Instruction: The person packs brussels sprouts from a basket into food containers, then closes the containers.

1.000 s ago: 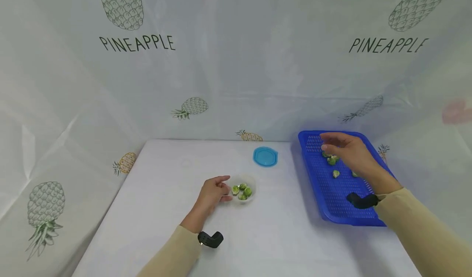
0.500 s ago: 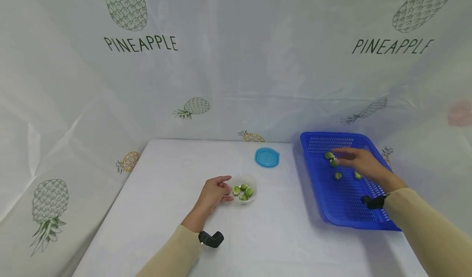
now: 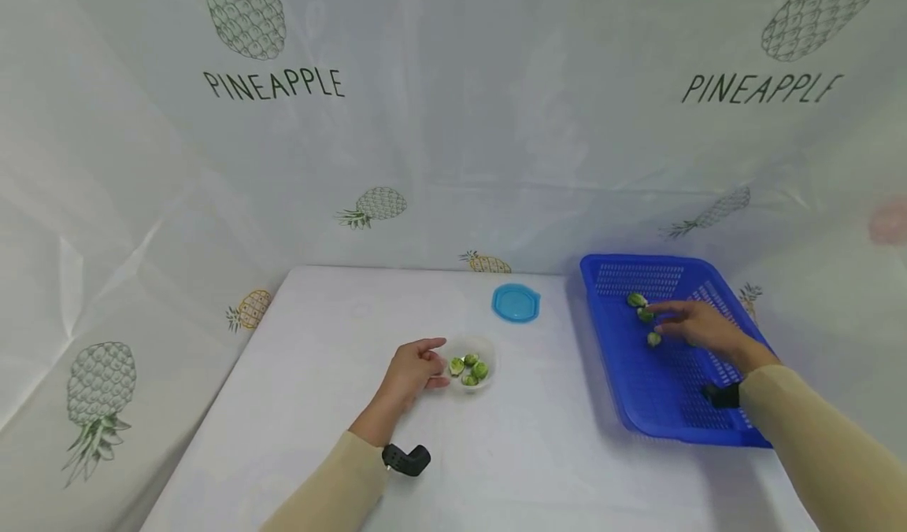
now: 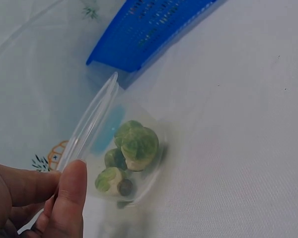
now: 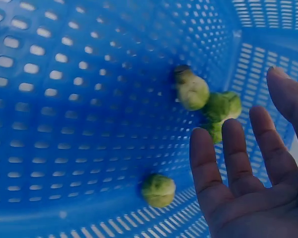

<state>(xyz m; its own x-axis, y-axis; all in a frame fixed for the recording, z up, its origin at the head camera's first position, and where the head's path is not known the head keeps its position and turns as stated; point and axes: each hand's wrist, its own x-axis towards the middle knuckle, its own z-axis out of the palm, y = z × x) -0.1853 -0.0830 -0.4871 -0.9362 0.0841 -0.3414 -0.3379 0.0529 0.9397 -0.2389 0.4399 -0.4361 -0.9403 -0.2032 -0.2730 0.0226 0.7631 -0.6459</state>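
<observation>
A clear bowl with several Brussels sprouts in it stands on the white table. My left hand pinches its rim on the left side; in the left wrist view thumb and fingers close on the bowl's edge. Inside the blue basket on the right, my right hand hovers over loose sprouts. The right wrist view shows its fingers spread, holding nothing, beside several sprouts, with another sprout farther off.
A light blue lid lies on the table behind the bowl, towards the basket. A white sheet with printed pineapples hangs behind and at both sides of the table.
My right hand has come down into the basket and moved slightly right and nearer. My left hand has stayed at the bowl.
</observation>
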